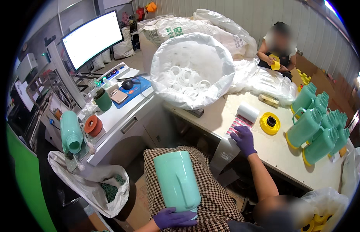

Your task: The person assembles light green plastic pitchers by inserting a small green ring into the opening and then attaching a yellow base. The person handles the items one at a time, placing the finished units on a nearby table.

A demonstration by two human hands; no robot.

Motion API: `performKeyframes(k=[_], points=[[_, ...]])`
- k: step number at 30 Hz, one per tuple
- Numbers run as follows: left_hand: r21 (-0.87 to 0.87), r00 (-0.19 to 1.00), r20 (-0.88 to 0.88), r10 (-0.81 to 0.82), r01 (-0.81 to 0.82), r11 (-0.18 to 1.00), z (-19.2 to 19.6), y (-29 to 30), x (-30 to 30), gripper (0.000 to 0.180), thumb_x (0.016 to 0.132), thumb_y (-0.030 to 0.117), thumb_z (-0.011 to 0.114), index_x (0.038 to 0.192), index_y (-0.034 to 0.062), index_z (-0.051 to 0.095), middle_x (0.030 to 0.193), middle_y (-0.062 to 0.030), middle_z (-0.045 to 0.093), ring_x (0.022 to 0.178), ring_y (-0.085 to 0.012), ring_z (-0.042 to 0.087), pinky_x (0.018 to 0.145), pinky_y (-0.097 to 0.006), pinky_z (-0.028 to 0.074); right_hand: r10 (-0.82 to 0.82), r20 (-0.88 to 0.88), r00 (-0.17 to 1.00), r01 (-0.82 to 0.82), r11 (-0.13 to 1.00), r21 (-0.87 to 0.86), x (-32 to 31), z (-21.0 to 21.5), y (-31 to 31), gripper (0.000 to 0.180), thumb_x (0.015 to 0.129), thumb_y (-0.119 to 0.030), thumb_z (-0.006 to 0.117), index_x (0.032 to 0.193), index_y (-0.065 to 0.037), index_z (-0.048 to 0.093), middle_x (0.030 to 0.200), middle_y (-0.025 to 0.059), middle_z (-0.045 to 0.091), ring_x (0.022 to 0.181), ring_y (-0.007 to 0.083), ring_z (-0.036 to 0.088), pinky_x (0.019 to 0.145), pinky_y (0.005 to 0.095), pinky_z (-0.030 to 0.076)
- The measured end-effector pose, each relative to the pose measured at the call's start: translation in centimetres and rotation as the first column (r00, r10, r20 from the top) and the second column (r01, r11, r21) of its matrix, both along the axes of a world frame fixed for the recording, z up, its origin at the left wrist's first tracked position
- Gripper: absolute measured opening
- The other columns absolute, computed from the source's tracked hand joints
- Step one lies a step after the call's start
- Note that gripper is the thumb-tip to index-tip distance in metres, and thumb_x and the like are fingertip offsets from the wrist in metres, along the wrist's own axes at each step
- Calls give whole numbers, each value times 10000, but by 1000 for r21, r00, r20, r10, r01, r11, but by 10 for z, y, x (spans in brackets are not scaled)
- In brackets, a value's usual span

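A mint-green thermos jug body (176, 178), with a handle along its side, lies on my lap over a checked apron (216, 181). My left hand (175, 218), in a purple glove, is closed round its narrow lower end. On the table to the right, my right hand (245, 140), also gloved in purple, has its bent fingers on a strip of red-and-white labels (238, 124). That strip comes off a white roll (248, 112), and its clear backing (226, 150) hangs over the table edge. The right fingertips partly cover the labels.
A yellow ring-shaped part (269, 123) lies beside the roll. Several green jugs (305, 125) stand at right. A large white bag (193, 69) holds clear rings. At left are a monitor (93, 38), another jug (71, 131) and an orange tape roll (93, 126). A co-worker (278, 50) handles yellow parts.
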State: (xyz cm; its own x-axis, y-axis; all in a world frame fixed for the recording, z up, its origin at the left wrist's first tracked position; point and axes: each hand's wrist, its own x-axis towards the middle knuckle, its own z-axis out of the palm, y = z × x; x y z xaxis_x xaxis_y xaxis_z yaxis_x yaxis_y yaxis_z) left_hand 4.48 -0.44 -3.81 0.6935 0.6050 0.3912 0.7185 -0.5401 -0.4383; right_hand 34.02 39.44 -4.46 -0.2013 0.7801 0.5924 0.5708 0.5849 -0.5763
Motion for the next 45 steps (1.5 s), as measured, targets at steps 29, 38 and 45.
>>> performKeyframes(k=[29, 38, 45], points=[[-71, 994, -104, -40, 33, 997, 8, 1, -3, 673, 997, 149, 497, 1583, 399, 282, 1529, 68, 481, 1405, -106, 454, 1092, -347, 452, 629, -189, 755, -608, 562, -561, -161, 128, -141, 281, 879, -274, 777, 925, -9, 692, 887, 110, 604, 791, 207, 607, 722, 359, 502], [-288, 393, 838, 379, -271, 918, 66, -58, -41, 643, 877, 204, 707, 1446, 107, 424, 1350, -109, 548, 1195, -260, 578, 976, -418, 507, 273, -153, 950, -287, 955, -71, -195, 108, -110, 526, 795, -175, 826, 1259, -51, 611, 1117, 148, 573, 993, 304, 591, 847, 375, 514], [-387, -275, 812, 515, -914, 122, -18, -217, -50, 765, 733, -30, 609, 1455, -43, 357, 1457, -300, 377, 1325, -481, 417, 1155, -514, 320, 757, 328, 565, -820, 469, 328, -361, 163, -179, 575, 787, -154, 750, 1343, -187, 605, 987, 141, 608, 863, 337, 641, 729, 460, 538]])
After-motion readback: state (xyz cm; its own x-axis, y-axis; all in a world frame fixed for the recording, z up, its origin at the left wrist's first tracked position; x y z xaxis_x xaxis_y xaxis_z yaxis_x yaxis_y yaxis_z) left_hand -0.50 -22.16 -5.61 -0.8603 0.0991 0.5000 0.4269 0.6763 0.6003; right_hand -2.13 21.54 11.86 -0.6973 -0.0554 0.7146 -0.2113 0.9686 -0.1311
